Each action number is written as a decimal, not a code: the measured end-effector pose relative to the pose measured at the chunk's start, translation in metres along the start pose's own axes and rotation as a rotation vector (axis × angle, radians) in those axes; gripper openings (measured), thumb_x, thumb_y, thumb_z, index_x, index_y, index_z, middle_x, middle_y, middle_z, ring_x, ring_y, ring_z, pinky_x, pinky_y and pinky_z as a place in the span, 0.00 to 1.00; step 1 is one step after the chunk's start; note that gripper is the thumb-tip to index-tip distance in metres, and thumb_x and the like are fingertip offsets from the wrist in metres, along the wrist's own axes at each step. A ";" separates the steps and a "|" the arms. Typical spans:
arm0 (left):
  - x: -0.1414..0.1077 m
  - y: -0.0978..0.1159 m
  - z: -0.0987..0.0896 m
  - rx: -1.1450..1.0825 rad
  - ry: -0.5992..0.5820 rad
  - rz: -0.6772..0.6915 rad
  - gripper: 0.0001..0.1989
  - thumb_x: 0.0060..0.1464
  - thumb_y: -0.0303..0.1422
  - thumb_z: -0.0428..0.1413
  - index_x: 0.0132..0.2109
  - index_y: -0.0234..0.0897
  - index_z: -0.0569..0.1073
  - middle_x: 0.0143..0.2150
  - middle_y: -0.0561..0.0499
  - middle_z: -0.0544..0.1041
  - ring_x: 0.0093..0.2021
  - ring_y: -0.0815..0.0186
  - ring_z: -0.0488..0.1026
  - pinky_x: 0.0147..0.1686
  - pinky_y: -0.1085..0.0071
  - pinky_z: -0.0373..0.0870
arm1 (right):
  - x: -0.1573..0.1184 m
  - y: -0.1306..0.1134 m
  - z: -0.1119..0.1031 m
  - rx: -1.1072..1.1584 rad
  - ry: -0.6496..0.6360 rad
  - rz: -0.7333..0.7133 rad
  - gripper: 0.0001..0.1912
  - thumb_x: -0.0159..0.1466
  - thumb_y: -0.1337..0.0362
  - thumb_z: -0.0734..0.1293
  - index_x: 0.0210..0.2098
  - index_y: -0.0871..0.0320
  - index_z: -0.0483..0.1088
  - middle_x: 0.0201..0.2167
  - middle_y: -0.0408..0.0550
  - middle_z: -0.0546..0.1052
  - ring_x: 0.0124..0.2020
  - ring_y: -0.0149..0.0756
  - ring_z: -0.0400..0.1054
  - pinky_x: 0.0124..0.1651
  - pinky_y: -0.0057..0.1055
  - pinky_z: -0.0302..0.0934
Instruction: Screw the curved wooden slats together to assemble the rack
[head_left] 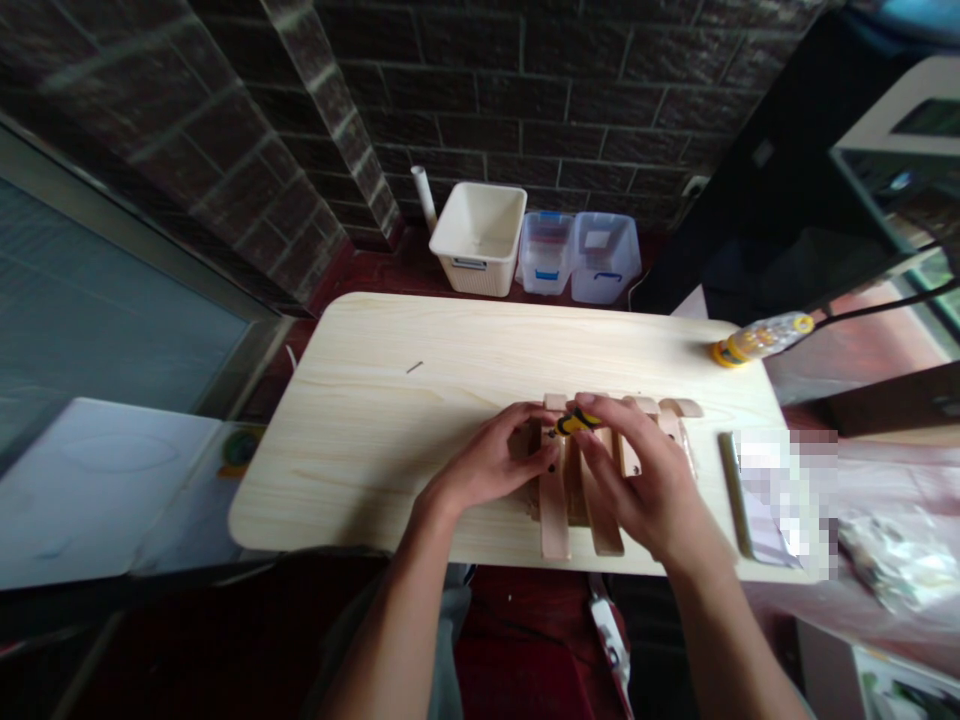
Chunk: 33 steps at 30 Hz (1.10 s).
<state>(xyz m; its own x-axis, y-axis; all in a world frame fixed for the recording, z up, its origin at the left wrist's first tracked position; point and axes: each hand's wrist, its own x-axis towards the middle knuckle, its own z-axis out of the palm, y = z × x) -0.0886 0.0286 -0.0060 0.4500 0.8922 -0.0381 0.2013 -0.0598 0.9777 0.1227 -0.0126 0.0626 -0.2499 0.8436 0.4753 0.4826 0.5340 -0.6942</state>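
Head view: right hand (637, 460) grasps yellow-black screwdriver (576, 421), tip beside left hand (499, 455). Wooden slat (554, 510) lies under left fingertips; whether they clamp it, cannot tell. Judged advisable: slat pinned, screwdriver aligned, pressure steady.

No lettering, brand or number can be read; the flat object (766, 515) at four o'clock is partly pixelated.

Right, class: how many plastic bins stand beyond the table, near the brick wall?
3. From left to right: a cream bin, a translucent box, and another translucent box. Others may be hidden.
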 end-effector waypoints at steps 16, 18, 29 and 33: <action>0.000 -0.004 0.000 -0.006 -0.015 -0.004 0.19 0.65 0.40 0.66 0.60 0.42 0.76 0.59 0.44 0.82 0.59 0.55 0.81 0.66 0.54 0.74 | 0.001 0.001 0.001 0.029 0.003 0.019 0.25 0.75 0.75 0.66 0.66 0.46 0.69 0.60 0.46 0.81 0.60 0.36 0.77 0.64 0.33 0.73; 0.000 -0.003 0.000 -0.009 -0.016 -0.013 0.19 0.65 0.41 0.66 0.59 0.42 0.76 0.60 0.44 0.82 0.60 0.55 0.80 0.67 0.54 0.74 | 0.001 0.001 0.000 0.036 0.003 0.020 0.25 0.75 0.75 0.66 0.65 0.46 0.69 0.59 0.46 0.81 0.60 0.35 0.76 0.63 0.33 0.73; 0.000 0.001 0.000 -0.010 -0.014 -0.033 0.19 0.64 0.41 0.66 0.58 0.42 0.77 0.61 0.44 0.82 0.60 0.54 0.80 0.66 0.54 0.75 | 0.001 -0.003 -0.002 0.033 0.007 0.031 0.26 0.74 0.73 0.67 0.68 0.45 0.69 0.59 0.49 0.81 0.59 0.42 0.78 0.61 0.42 0.76; 0.000 0.002 0.000 -0.023 0.006 -0.021 0.19 0.63 0.40 0.67 0.57 0.41 0.76 0.59 0.43 0.82 0.59 0.54 0.81 0.65 0.54 0.75 | 0.000 -0.002 -0.001 0.018 0.012 0.021 0.28 0.74 0.74 0.66 0.69 0.45 0.67 0.61 0.48 0.81 0.62 0.41 0.77 0.63 0.39 0.76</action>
<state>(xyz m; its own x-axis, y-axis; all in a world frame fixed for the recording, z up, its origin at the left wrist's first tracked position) -0.0877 0.0284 -0.0043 0.4407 0.8958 -0.0578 0.1905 -0.0304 0.9812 0.1225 -0.0135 0.0642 -0.2293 0.8542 0.4667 0.4724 0.5169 -0.7139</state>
